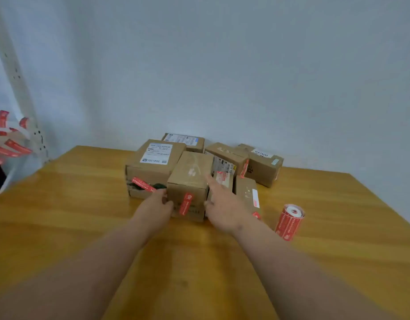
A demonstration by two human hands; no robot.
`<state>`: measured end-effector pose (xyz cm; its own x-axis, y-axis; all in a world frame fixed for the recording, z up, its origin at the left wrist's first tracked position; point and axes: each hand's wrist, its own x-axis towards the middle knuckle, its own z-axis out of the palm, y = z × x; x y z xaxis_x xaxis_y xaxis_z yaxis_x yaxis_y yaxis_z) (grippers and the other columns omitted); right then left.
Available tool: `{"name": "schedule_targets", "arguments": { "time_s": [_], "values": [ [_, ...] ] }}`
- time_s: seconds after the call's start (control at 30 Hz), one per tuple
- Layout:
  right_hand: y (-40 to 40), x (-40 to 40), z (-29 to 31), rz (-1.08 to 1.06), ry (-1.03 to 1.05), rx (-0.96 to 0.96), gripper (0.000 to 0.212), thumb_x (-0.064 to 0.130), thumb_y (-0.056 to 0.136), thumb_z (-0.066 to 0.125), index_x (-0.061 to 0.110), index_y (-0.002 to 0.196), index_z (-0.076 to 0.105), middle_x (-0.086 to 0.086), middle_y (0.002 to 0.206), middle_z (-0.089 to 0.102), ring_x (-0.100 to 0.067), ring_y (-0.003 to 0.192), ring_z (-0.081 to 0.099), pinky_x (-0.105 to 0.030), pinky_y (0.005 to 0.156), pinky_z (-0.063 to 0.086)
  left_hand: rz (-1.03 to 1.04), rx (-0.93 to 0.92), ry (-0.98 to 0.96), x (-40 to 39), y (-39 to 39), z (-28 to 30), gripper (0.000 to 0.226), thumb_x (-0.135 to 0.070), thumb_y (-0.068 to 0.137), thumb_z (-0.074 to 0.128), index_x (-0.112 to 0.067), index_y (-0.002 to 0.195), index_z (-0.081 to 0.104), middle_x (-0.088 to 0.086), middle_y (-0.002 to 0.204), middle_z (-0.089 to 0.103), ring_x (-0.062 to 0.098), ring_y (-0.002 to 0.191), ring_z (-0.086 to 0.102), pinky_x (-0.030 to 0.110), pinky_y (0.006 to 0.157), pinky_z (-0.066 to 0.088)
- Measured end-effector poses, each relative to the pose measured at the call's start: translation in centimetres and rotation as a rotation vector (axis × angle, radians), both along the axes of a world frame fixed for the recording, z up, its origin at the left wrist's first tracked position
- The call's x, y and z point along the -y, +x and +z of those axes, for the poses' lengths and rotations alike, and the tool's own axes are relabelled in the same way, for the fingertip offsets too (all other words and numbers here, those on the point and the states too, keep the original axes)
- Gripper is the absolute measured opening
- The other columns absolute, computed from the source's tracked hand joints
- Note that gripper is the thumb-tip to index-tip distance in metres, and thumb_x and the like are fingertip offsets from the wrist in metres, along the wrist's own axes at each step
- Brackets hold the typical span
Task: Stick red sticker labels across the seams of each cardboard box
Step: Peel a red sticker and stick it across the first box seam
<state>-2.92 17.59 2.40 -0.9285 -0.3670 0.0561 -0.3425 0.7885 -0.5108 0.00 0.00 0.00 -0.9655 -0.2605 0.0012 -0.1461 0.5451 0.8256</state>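
Two bare forearms reach in from the bottom of the frame toward a cluster of cardboard boxes in the middle, on a wooden surface (pixel 84 204).

The left hand (pixel 156 207) sits at the lower left corner of the front box (pixel 190 181), fingers curled against that box's left edge. Whether it actually grips the box is hard to tell. The right hand (pixel 222 209) lies on the right side of the same box, fingers straight and spread, fingertips reaching up onto its top right edge.

The front box carries a red sticker (pixel 186 203) running vertically down its near face, between the two hands. Left of it stands a bigger box (pixel 153 165) with a white shipping label on top and a slanted red sticker strip (pixel 142 184) across its torn front. Right of the front box, a narrow box (pixel 247 192) lies partly behind the right hand. Further back on the right are two more boxes, touching: one (pixel 227 155) with a red sticker over its right edge, and one (pixel 264 167) with a white label on top. A sixth box (pixel 185 142) sits at the back, against the wall.

The sticker roll (pixel 290 221), red with a white core, lies on the surface at right center, well apart from the hands.

At the left edge of the frame hangs a tangle of red-and-white sticker backing strips (pixel 8 139) beside a perforated white metal post (pixel 17 88).
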Motion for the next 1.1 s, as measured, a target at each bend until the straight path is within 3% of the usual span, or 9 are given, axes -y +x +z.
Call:
{"name": "schedule_targets", "arguments": {
  "time_s": [0.17, 0.37, 0.53, 0.63, 0.7, 0.8, 0.87, 0.97, 1.1],
  "values": [
    [-0.1, 1.3, -0.8, -0.045, -0.163, 0.041, 0.047, 0.027, 0.096, 0.054, 0.03, 0.139, 0.035, -0.002, 0.128, 0.055, -0.021, 0.108, 0.057, -0.041, 0.095, 0.05, -0.01, 0.026, 0.075, 0.1, 0.1, -0.6, 0.042, -0.025, 0.103, 0.043, -0.022, 0.144, 0.039, 0.003, 0.139, 0.053, 0.017, 0.113, 0.052, 0.033, 0.092, 0.041],
    [1.1, 1.4, 1.3, -0.097, -0.233, -0.071, 0.031, 0.037, 0.097, 0.052, 0.033, 0.128, 0.05, 0.005, 0.115, 0.058, -0.015, 0.087, 0.066, -0.037, 0.082, 0.057, -0.018, -0.173, 0.192, 0.8, 2.2, 1.4, 0.039, -0.026, 0.101, 0.047, -0.034, 0.139, 0.049, -0.009, 0.116, 0.061, 0.006, 0.1, 0.057, 0.025, 0.079, 0.047],
    [3.5, 0.3, 5.0, -0.131, -0.392, 0.0, 0.018, 0.04, 0.098, 0.052, 0.032, 0.113, 0.056, 0.008, 0.092, 0.068, -0.01, 0.076, 0.07, -0.013, 0.051, 0.048, -0.004, -0.349, 0.151, 1.1, 5.3, 4.7, 0.05, -0.038, 0.092, 0.061, -0.038, 0.139, 0.045, -0.019, 0.109, 0.061, -0.004, 0.094, 0.058, 0.014, 0.074, 0.046],
    [4.9, 0.4, 6.4, -0.157, -0.532, 0.065, 0.017, 0.034, 0.097, 0.056, 0.019, 0.1, 0.062, 0.003, 0.077, 0.073, -0.011, 0.064, 0.073, -0.034, 0.072, 0.059, -0.108, -0.355, 0.001, 1.4, 6.9, 6.1, 0.091, -0.056, 0.071, 0.076, -0.043, 0.147, 0.027, -0.021, 0.121, 0.05, -0.005, 0.108, 0.051, 0.014, 0.086, 0.046],
    [5.7, 0.4, 6.9, -0.174, -0.642, 0.146, 0.018, 0.028, 0.096, 0.059, 0.01, 0.093, 0.06, -0.002, 0.071, 0.075, -0.018, 0.063, 0.074, -0.047, 0.08, 0.059, -0.176, -0.342, -0.225, 1.5, 7.7, 6.7, 0.117, -0.07, 0.055, 0.075, -0.046, 0.15, 0.012, -0.015, 0.137, 0.039, 0.005, 0.129, 0.036, 0.03, 0.106, 0.038],
    [6.9, 0.2, 7.2, -0.207, -0.734, 0.248, 0.023, 0.024, 0.096, 0.059, 0.001, 0.093, 0.057, -0.009, 0.067, 0.074, -0.026, 0.064, 0.074, -0.052, 0.078, 0.059, -0.262, -0.327, -0.407, 1.2, 8.9, 7.3, 0.131, -0.07, 0.047, 0.076, -0.051, 0.148, -0.006, -0.022, 0.15, 0.012, 0.01, 0.143, 0.01, 0.044, 0.115, 0.027],
    [7.6, -0.3, 7.6, -0.24, -0.757, 0.3, 0.023, 0.024, 0.096, 0.059, 0.001, 0.093, 0.056, -0.014, 0.068, 0.073, -0.029, 0.063, 0.073, -0.049, 0.071, 0.061, -0.253, -0.361, -0.405, 1.2, 9.3, 7.3, 0.132, -0.067, 0.044, 0.08, -0.054, 0.145, -0.005, -0.024, 0.149, 0.008, 0.013, 0.144, 0.01, 0.048, 0.116, 0.028],
    [8.2, -1.1, 8.3, -0.268, -0.67, 0.306, 0.021, 0.024, 0.095, 0.059, 0.006, 0.086, 0.058, -0.013, 0.064, 0.072, -0.024, 0.053, 0.07, -0.036, 0.051, 0.057, -0.188, -0.394, -0.259, 1.4, 9.3, 7.2, 0.133, -0.057, 0.043, 0.089, -0.045, 0.148, 0.008, -0.019, 0.14, 0.023, 0.009, 0.138, 0.024, 0.042, 0.115, 0.03],
    [8.1, -1.7, 8.5, -0.231, -0.002, -0.183, 0.021, 0.043, 0.091, 0.058, 0.028, 0.105, 0.06, 0.009, 0.096, 0.062, -0.01, 0.082, 0.062, -0.038, 0.081, 0.052, -0.154, -0.402, -0.22, 0.5, 9.0, 6.2, 0.132, -0.057, 0.043, 0.09, -0.045, 0.147, 0.009, -0.014, 0.139, 0.036, 0.008, 0.127, 0.037, 0.035, 0.109, 0.037]
  ]
}}
